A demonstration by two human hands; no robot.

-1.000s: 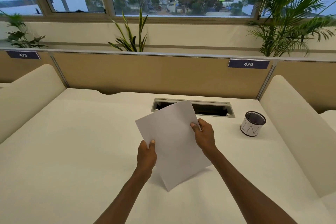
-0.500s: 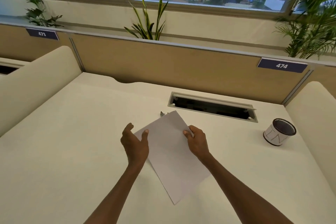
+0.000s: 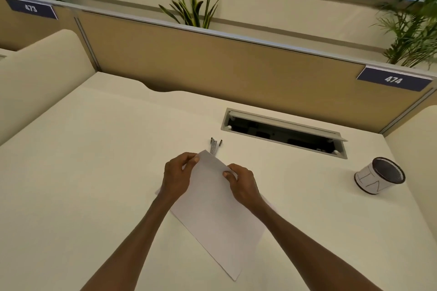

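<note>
Cream office table point(image 3: 94, 172) carries the white sheet point(image 3: 212, 220), diagonal at near centre. Left hand point(image 3: 176, 177) and right hand point(image 3: 243, 186) pinch its far corner in curled fingers point(image 3: 188, 155); match the edges before creasing.

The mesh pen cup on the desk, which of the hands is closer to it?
Right. The right hand pinches the paper on the side toward the pen cup; the left hand pinches the opposite edge, farther away.

An open-plan office — cream desk point(image 3: 94, 172), tan partition point(image 3: 212, 73), plate 473 point(image 3: 30, 8), plate 474 point(image 3: 393, 79), cable hatch point(image 3: 283, 132), mesh cup point(image 3: 378, 176).
</note>
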